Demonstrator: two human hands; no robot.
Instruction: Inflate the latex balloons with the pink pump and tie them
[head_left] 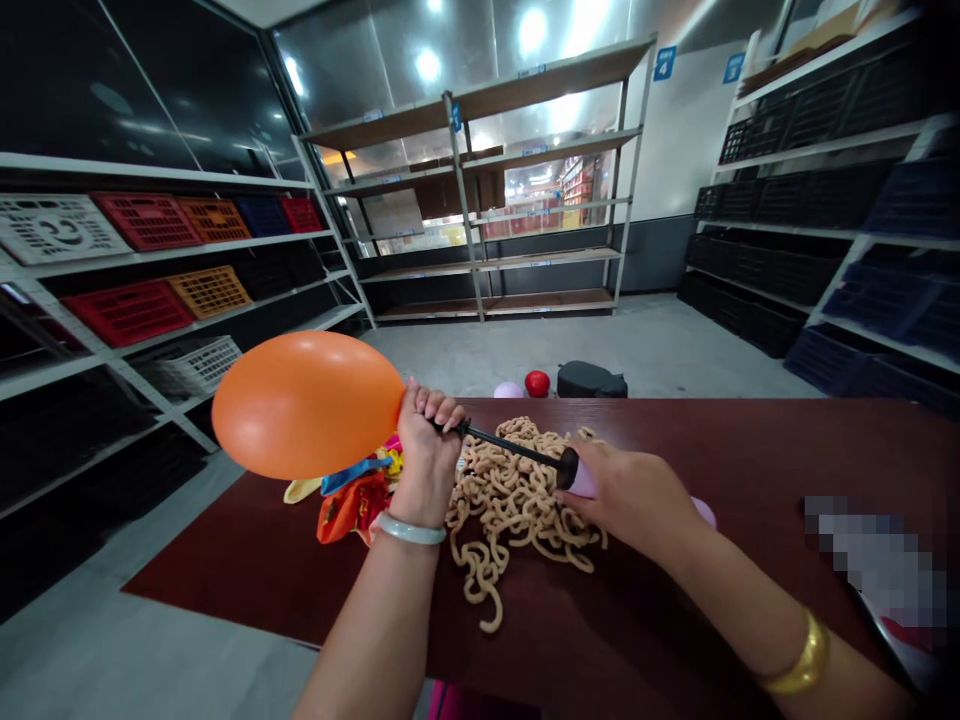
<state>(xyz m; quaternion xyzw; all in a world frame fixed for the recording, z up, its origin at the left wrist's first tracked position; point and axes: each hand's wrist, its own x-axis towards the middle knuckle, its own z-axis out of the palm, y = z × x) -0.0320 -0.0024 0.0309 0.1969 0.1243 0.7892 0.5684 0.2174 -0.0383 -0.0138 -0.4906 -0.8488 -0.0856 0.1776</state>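
An inflated orange balloon (306, 403) hangs at the left, above the edge of the dark red table (675, 600). My left hand (427, 440) is closed round the balloon's neck and the tip of a hand pump. My right hand (626, 495) grips the pump's pink body (583, 480), with its black rod (510, 450) reaching toward the left hand. Under both hands lies a heap of tan chain-like loops (517, 500). Flat, uninflated balloons in several colours (352, 495) lie by my left wrist.
On the floor beyond the table are a red balloon (537, 383), a pink balloon (508, 390) and a black bag (591, 380). Shelving lines the walls, with coloured crates (142, 215) at left and dark crates (787, 200) at right.
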